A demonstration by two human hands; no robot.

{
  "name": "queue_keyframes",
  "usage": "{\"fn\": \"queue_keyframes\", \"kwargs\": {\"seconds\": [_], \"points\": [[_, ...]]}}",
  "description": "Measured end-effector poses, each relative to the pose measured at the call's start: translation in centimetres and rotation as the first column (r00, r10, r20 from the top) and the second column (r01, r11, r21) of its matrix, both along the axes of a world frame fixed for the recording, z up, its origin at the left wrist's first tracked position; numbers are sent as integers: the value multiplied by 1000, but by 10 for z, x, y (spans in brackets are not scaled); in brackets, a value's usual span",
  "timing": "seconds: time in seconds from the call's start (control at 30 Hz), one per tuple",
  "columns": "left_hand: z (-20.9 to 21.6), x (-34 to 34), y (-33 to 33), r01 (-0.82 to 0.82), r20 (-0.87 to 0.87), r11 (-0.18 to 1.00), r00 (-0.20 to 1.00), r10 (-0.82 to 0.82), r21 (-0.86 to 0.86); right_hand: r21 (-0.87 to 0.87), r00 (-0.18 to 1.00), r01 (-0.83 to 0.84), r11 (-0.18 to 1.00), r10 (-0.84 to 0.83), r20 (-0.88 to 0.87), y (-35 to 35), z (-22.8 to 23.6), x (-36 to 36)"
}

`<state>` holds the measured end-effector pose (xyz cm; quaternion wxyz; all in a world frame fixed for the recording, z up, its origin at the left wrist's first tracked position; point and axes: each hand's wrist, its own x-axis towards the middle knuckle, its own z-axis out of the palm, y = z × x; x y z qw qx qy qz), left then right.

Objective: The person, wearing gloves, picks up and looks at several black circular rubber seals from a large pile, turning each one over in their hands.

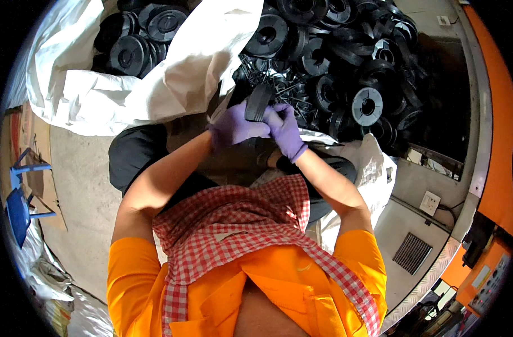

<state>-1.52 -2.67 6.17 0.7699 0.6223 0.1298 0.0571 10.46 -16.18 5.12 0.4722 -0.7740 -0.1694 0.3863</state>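
Note:
In front of my knees, both hands in purple gloves are closed round a black ring-shaped plastic part [259,101], seen nearly edge-on with a ribbed rim. My left hand [238,124] grips it from the left and below. My right hand [286,130] pinches its lower right side, the fingertips almost meeting the left hand's. Just beyond lie thin black plastic sprues [293,92] in a tangle. A large heap of black disc-shaped parts [315,59] with central holes spreads behind and to the right. One grey disc [360,106] lies face up there.
A white woven sack [172,84] stands at the left with more black discs [130,55] in it. Another white sack [374,174] lies by my right knee. The grey machine housing [414,224] borders the right side, with an orange panel [501,140] beyond. A blue stool [20,208] is far left.

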Motion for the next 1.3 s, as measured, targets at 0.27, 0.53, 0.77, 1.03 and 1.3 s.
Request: {"fn": "queue_keyframes", "kwargs": {"seconds": [0.27, 0.53, 0.77, 1.03, 1.3], "points": [[-12, -1, -2, -77, -33, 990, 997, 74, -117, 96, 833, -443, 891, 369, 413, 0, 7, 8], [-16, 0, 5, -108, -38, 993, 993, 109, 51, 72, 958, -205, 976, 215, -189, 7, 5, 9], [-7, 5, -9, -32, -215, 998, 976, 21, -46, 1, 905, -82, 997, 74, -418, -7, -11, 6], [38, -21, 46, -508, 353, 792, 711, 607, -338, -155, 767, 54, 986, 58, 639, -7, -35, 121], [22, 23, 26, -298, -152, 893, 953, 261, -338, -729, 682, 188, 658, 447, 579, -32, -64, 153]]}}
